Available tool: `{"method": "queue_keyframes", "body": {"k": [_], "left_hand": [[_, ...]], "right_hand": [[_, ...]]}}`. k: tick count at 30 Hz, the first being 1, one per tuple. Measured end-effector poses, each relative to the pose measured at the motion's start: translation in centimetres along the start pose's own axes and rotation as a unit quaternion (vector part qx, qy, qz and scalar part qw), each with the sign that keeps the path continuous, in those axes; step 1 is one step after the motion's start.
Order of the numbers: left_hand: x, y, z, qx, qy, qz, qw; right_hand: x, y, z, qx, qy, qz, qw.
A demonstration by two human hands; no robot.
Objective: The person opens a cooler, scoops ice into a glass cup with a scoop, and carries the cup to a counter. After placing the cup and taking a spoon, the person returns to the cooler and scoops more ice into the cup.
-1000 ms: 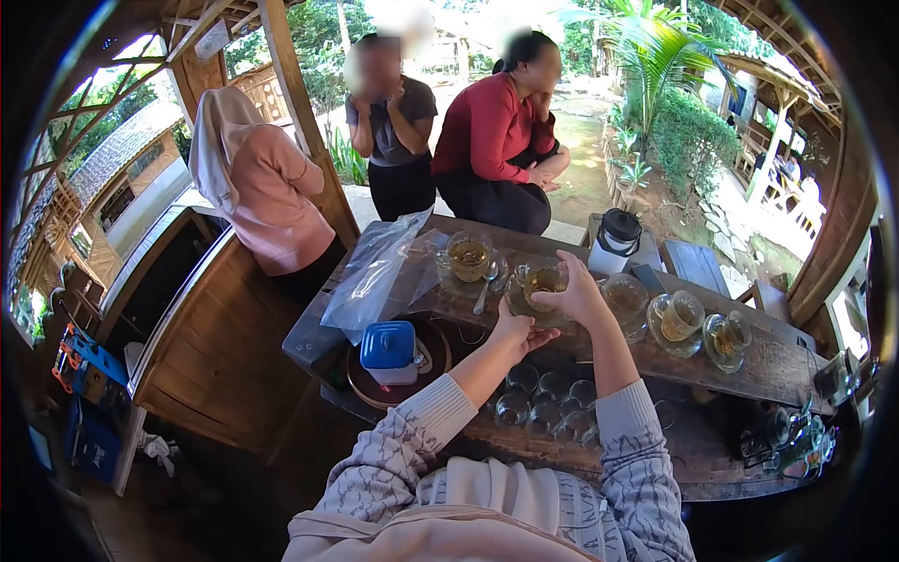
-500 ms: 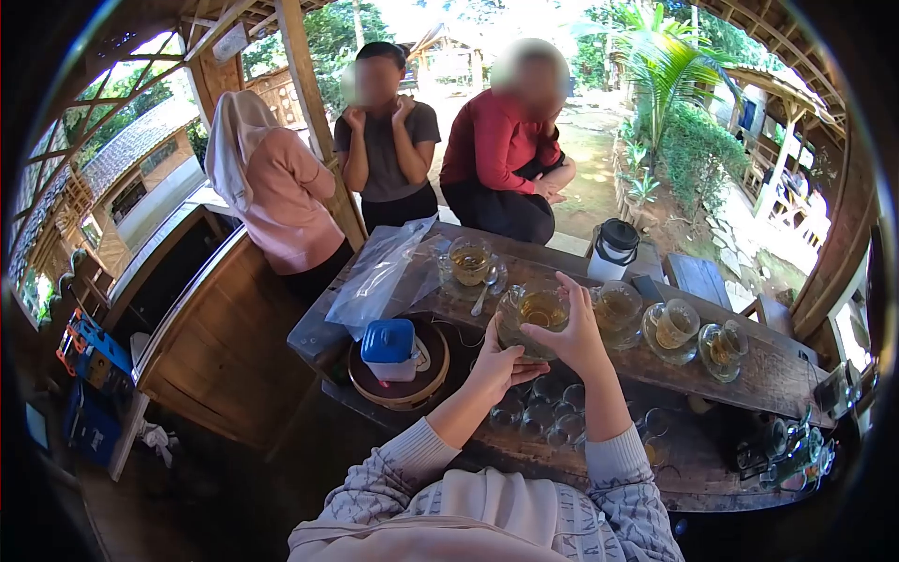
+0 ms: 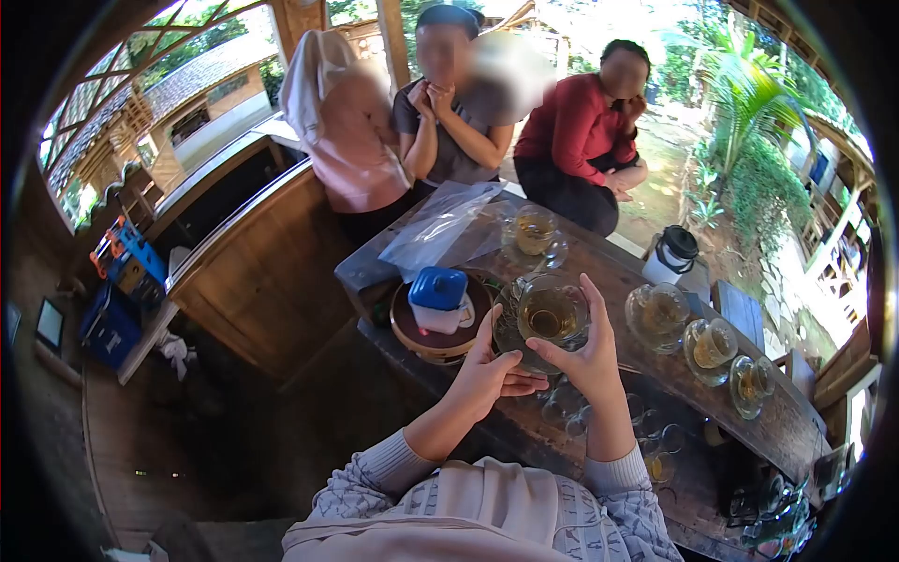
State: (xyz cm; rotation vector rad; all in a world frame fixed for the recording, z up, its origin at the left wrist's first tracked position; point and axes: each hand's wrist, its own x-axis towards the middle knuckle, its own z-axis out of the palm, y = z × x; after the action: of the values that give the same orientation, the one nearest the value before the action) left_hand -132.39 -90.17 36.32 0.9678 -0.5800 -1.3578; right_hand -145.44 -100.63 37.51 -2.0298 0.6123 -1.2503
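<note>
Between my hands is a clear glass cup [image 3: 551, 314] of yellowish-brown liquid, on a glass saucer [image 3: 508, 328]. My left hand [image 3: 485, 373] grips the saucer from the left and below, thumb on its near rim. My right hand [image 3: 586, 354] is curved round the cup's right side, its thumb in front and fingers behind. Both are held above the near edge of the wooden table [image 3: 599, 267]. Another filled glass cup [image 3: 535, 230] stands beyond them, and several cups on saucers, among them one cup [image 3: 663, 305], line the table to the right.
A blue-lidded container [image 3: 438, 300] sits on a round tray [image 3: 412, 330], left of my hands. Behind it lies a clear plastic bag [image 3: 435, 229]. A white jar with a black lid [image 3: 670, 255] stands at the far edge. Three people are beyond the table; more glasses fill the lower shelf.
The cup and saucer have been lifted nearer to me in both hands. My view has turned left, shifting the table rightward. The person in grey now leans toward the person in pink.
</note>
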Motion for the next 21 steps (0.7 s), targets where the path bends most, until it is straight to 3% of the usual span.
{"method": "queue_keyframes", "body": {"k": [6, 11, 21], "left_hand": [[-4.6, 0.6, -2.2, 0.005, 0.025, 0.033, 0.999], [-10.3, 1.3, -4.5, 0.002, 0.049, 0.064, 0.997], [-23.9, 0.5, -8.0, -0.006, 0.211, 0.127, 0.969]], "right_hand": [[-1.4, -2.5, 3.2, 0.015, -0.033, -0.017, 0.999], [-3.1, -6.4, 6.8, 0.119, -0.063, -0.037, 0.99], [-9.5, -13.0, 15.7, 0.244, -0.188, -0.05, 0.95]]}}
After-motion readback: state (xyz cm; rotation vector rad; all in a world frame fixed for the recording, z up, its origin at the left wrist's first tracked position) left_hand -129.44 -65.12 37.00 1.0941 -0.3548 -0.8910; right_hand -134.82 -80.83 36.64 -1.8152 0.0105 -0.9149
